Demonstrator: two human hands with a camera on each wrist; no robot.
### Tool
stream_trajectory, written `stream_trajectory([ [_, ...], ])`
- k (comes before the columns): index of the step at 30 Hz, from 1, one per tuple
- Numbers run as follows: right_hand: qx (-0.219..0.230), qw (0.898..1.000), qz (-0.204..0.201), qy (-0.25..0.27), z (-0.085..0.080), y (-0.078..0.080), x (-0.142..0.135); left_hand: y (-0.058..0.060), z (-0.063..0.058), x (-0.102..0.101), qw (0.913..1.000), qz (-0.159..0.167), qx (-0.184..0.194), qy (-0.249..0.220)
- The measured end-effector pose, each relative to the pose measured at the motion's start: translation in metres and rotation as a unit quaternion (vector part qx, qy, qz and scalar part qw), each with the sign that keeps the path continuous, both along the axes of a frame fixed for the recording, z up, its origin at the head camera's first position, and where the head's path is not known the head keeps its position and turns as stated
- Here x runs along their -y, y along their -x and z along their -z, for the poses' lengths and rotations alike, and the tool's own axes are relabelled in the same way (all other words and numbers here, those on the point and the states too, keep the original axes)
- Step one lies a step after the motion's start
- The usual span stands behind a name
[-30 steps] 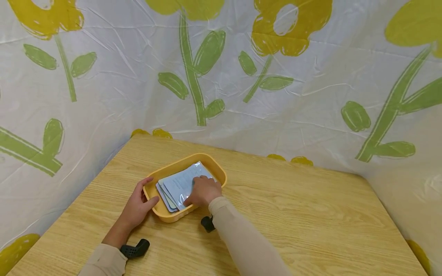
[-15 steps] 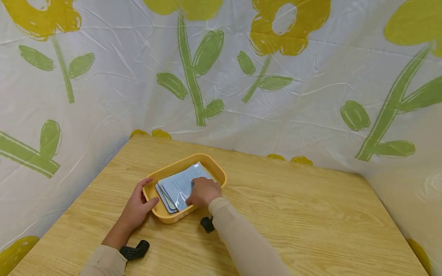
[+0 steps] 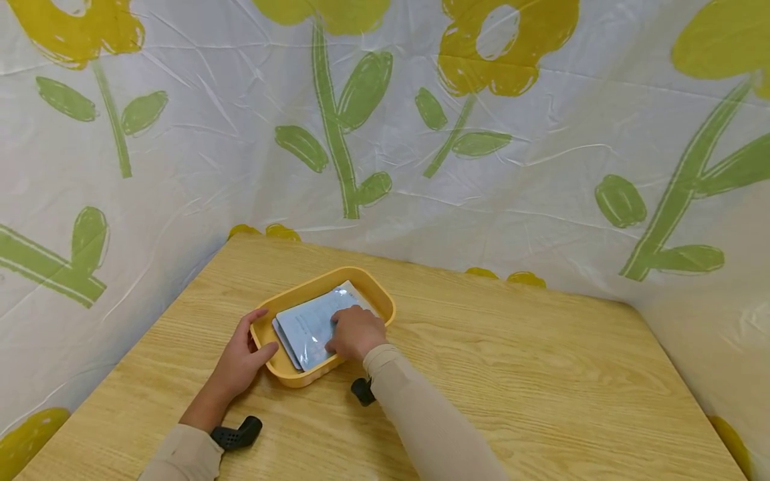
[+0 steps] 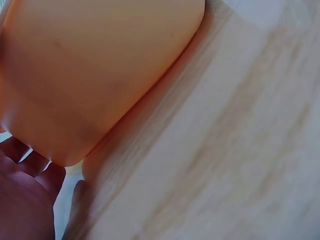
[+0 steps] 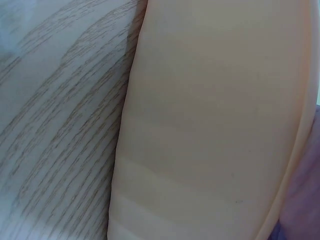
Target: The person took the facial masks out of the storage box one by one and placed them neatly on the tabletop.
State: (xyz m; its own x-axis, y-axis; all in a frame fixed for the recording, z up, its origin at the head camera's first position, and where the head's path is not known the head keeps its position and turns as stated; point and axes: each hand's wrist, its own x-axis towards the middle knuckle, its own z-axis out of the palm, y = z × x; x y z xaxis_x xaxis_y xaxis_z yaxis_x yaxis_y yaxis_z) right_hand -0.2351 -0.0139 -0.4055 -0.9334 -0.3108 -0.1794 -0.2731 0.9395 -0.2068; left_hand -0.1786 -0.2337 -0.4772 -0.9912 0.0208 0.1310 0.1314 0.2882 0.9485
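A yellow plastic bin (image 3: 289,377) with rounded corners stands on the table, holding a small stack of thin pale blue cards (image 3: 307,321). The uppermost is glossy, as if in clear plastic. My left hand (image 3: 237,364) grips the bin's left end, thumb over the rim and fingers around the outside. In the left wrist view, its fingers (image 4: 37,165) bend against the bin wall (image 4: 100,65). Reaching in over the near right rim, my right hand (image 3: 357,333) holds the stack's right side with bent fingers and thumb; their exact grip is partly hidden. The bin wall (image 5: 210,120) fills most of the right wrist view.
The bin stands on the left part of a wood-grain table (image 3: 529,374). A white cloth (image 3: 240,120) printed with yellow flowers hangs behind the table and at its sides. Black wrist devices (image 3: 239,433) sit on both wrists.
The top glossy card has shifted slightly left over the others, covering the greenish one, so the stack looks neater. My right hand has barely moved; my left hand stays on the bin.
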Motion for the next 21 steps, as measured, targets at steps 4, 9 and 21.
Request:
stream_trajectory([
  [4, -0.004, 1.0, 0.004, 0.004, -0.0013, -0.0017, 0.0002, -0.0003, -0.0007, 0.0005, 1.0, 0.0, -0.002, -0.002],
  [9, 0.012, 1.0, 0.01, 0.009, -0.004, -0.0021, -0.0001, -0.0011, -0.0016, 0.0006, 1.0, -0.001, 0.002, 0.004],
  [21, 0.017, 0.998, 0.04, 0.041, -0.0033, -0.0033, 0.0004, -0.0019, -0.0041, -0.0005, 0.9997, -0.007, 0.007, 0.021],
])
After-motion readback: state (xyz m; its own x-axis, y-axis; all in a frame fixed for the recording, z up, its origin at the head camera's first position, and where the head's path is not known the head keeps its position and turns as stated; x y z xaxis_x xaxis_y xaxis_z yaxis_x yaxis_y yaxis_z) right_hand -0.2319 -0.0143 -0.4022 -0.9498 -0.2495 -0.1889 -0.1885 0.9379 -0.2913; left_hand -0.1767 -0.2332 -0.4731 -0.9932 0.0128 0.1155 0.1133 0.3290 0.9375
